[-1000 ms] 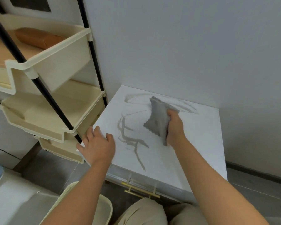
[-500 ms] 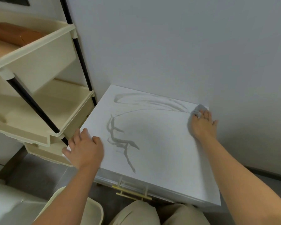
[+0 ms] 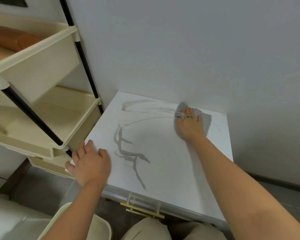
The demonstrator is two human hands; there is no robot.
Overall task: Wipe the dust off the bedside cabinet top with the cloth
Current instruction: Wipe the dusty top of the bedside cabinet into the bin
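Grey cloth [image 3: 205, 120] pressed under right hand [image 3: 189, 126] fingers [image 3: 189, 113], cabinet top [image 3: 163, 161] rear edge

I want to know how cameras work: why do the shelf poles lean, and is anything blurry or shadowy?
Head view: the wide lens makes the black shelf pole lean; light is soft, no glare; a faint shadow lies on the cabinet top beside the right hand pressing the cloth; the left hand looks slightly blurred.
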